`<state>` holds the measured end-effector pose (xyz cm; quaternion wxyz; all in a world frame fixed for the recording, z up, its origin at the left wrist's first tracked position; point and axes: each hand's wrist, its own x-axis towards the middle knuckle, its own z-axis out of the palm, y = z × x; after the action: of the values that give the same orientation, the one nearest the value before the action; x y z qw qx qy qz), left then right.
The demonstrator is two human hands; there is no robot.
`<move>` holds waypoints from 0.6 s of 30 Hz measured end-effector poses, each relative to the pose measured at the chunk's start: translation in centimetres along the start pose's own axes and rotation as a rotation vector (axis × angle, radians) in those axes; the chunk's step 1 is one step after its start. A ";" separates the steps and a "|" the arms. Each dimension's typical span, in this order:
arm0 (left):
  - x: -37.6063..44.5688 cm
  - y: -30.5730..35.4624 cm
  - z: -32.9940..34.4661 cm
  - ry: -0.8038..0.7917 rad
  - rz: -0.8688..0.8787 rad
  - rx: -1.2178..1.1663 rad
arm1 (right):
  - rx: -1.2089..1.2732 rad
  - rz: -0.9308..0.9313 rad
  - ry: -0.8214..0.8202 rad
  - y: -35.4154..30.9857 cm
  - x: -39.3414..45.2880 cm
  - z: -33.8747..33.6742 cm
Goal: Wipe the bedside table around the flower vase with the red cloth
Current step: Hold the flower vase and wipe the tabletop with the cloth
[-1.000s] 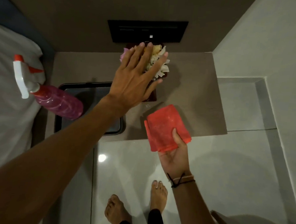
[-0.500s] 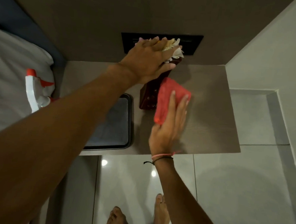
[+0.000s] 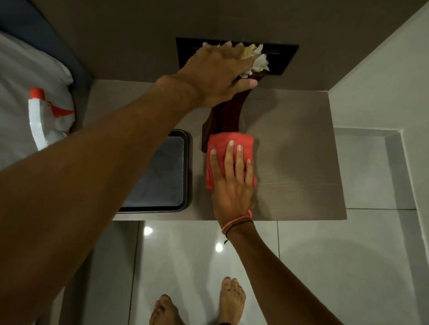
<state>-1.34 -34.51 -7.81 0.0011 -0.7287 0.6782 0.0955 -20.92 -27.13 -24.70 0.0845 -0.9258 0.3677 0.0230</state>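
Since the last frame the right hand (image 3: 232, 185) has slid the red cloth (image 3: 229, 160) to the near side of the flower vase (image 3: 226, 115), fingers spread flat on it. The left hand (image 3: 218, 75) cups the vase's top among the flowers (image 3: 257, 61), steadying it. To wipe well, keep even pressure and hug the base across the bedside table (image 3: 296, 154), clear of the tray (image 3: 158, 169).

Single head cam, wide-angle, looks steeply down from above & close onto the bedside table (image 3: 296, 146) at frame centre, wall at the top edge, tiled floor (image 3: 327, 267) and bare feet along the bottom.
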 end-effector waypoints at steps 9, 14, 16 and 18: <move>-0.4 0.4 1.1 0.038 -0.020 0.035 | 0.347 0.200 -0.081 -0.1 -2.9 -2.4; -0.8 0.7 1.4 0.045 -0.034 0.034 | 0.829 0.488 0.681 -2.0 -1.5 -5.8; -0.7 0.7 1.3 0.040 -0.042 0.031 | 0.635 0.386 0.655 -2.6 0.4 -6.1; -0.6 0.6 1.1 0.034 -0.045 0.013 | 0.410 0.248 0.434 -3.2 1.7 -5.3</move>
<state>-2.12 -33.82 -8.75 -0.0037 -0.7452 0.6622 0.0786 -17.63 -26.93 -19.19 0.1853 -0.8211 0.4839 -0.2393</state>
